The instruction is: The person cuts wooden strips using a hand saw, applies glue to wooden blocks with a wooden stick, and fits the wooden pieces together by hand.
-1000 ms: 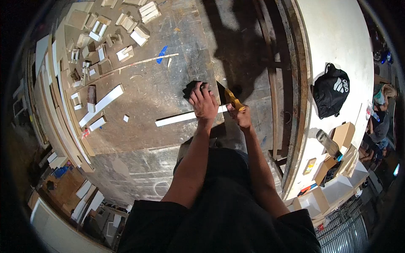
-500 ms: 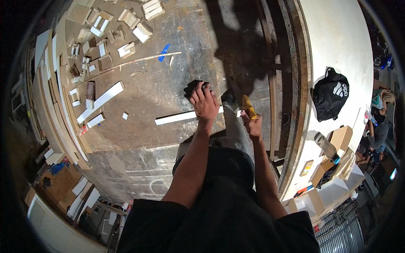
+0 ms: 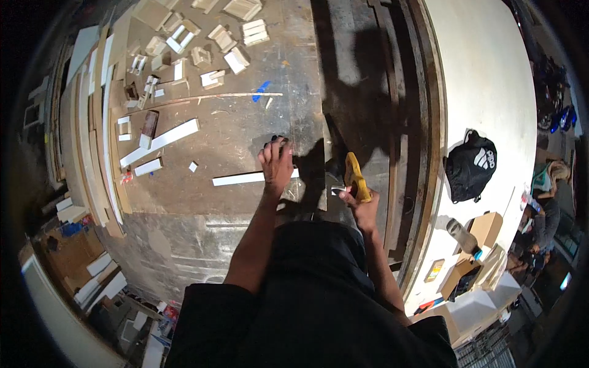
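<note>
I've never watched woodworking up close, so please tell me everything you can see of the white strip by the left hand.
The white strip is long, narrow and straight, with a plain white top face; it looks like painted or coated wood. It lies flat on the worn brown board, running crosswise before the person, its left end slightly nearer the body. The left hand crosses it toward its right end, hiding part; whether it presses down is hard to tell. Both ends show.

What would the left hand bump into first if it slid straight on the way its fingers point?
Probably the little wood sliver, just before the long thin strip, if the left hand went low; its height is hard to judge.
</note>
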Demonstrator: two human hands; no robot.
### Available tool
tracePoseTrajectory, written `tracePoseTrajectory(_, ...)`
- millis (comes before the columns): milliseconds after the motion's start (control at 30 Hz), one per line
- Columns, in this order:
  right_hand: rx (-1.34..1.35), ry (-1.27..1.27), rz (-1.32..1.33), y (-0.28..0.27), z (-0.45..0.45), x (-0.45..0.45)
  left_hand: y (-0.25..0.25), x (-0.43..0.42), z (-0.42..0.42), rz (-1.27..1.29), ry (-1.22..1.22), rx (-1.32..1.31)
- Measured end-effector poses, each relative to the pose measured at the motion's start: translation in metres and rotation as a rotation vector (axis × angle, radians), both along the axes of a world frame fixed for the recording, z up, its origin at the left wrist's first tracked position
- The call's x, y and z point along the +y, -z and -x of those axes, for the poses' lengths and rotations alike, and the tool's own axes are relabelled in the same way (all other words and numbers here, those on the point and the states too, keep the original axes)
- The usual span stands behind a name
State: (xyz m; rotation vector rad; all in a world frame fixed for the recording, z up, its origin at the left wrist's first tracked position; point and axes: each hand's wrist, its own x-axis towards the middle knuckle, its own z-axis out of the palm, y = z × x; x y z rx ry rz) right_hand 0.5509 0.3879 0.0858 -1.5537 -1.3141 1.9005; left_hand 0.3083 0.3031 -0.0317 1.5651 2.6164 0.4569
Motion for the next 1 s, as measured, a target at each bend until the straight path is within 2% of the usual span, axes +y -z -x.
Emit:
tracePoseTrajectory(67,0.016,-0.035,-0.071,-0.021,0.006,-0.006,-0.029,-0.005,0.006,-0.060,-0.036,0.052)
tracePoseTrajectory(133,0.013,-0.057,-0.036,-0.034,0.006,-0.009,-0.049,-0.012,0.006,-0.103,-0.062,-0.128)
tracePoseTrajectory(167,0.029,-0.068,-0.074,-0.039,0.006,-0.009,-0.061,-0.016,0.008,-0.227,-0.004,-0.036)
tracePoseTrajectory(267,0.043,-0.100,-0.163,-0.039,0.007,-0.006,-0.024,-0.041,0.031,-0.128,-0.153,-0.070)
tracePoseTrajectory(300,0.028,-0.115,-0.187,-0.038,0.007,-0.006,-0.020,-0.040,0.035,-0.172,-0.236,-0.087)
tracePoseTrajectory(367,-0.010,-0.141,-0.182,-0.036,0.008,-0.006,-0.009,-0.038,0.045,-0.217,-0.255,-0.107)
tracePoseTrajectory(533,0.041,-0.168,-0.275,-0.045,0.023,-0.010,-0.036,-0.030,0.056,-0.360,-0.329,-0.231)
tracePoseTrajectory(567,0.030,-0.159,-0.260,-0.046,0.023,-0.011,-0.043,-0.030,0.055,-0.445,-0.312,-0.450)
tracePoseTrajectory(600,0.014,-0.148,-0.244,-0.048,0.020,-0.012,-0.059,-0.029,0.050,-0.444,-0.317,-0.448)
tracePoseTrajectory(633,0.011,-0.152,-0.237,-0.041,0.015,-0.018,-0.085,-0.029,0.039,-0.373,-0.228,-0.839)
tracePoseTrajectory(667,0.063,-0.160,-0.349,-0.029,0.009,-0.024,-0.111,-0.028,0.026,-0.294,-0.128,-1.227)
tracePoseTrajectory(700,0.117,-0.171,-0.466,-0.023,0.005,-0.025,-0.136,-0.026,0.013,-0.215,-0.047,-1.416)
tracePoseTrajectory(733,0.116,-0.179,-0.469,-0.029,0.004,-0.022,-0.154,-0.024,0.000,-0.135,0.040,-1.600)
tracePoseTrajectory(800,0.105,-0.311,-0.759,-0.047,0.008,-0.017,-0.169,-0.022,-0.024,-0.117,0.121,-1.605)
tracePoseTrajectory(867,0.182,-0.287,-0.779,-0.040,0.005,-0.018,-0.173,-0.024,-0.034,-0.091,0.200,-1.600)
tracePoseTrajectory(933,0.160,-0.380,-0.804,-0.039,0.002,-0.017,-0.175,-0.026,-0.040,-0.135,0.132,-1.822)
tracePoseTrajectory(967,0.160,-0.381,-0.806,-0.039,0.001,-0.017,-0.161,-0.031,-0.039,-0.149,0.178,-1.631)
tracePoseTrajectory(1000,0.173,-0.397,-0.799,-0.040,0.001,-0.017,-0.161,-0.034,-0.041,-0.151,0.178,-1.631)
